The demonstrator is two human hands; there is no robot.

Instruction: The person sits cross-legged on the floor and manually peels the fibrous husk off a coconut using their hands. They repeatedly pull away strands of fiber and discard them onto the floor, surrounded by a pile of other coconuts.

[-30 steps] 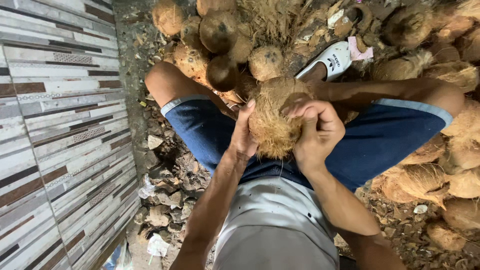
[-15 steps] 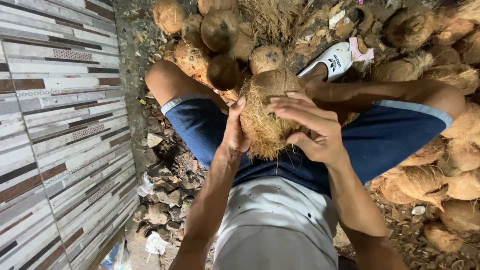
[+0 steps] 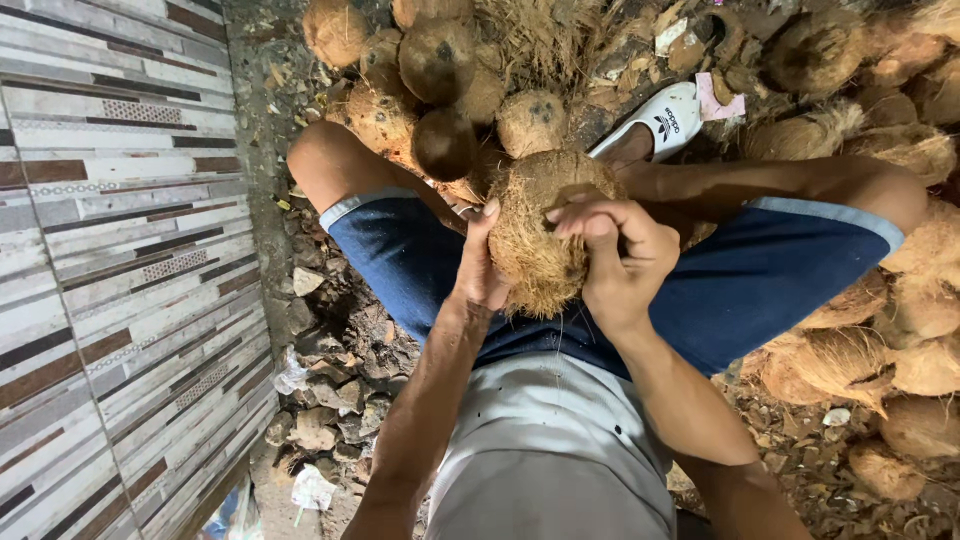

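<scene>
Between the knees, the husked coconut (image 3: 535, 235) sits clasped by left hand (image 3: 480, 265) and right hand (image 3: 620, 255).

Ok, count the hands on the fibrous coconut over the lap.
2. The left hand holds the coconut on its left; the right hand grips its right, fingers curled over the husk. No others in view.
</scene>
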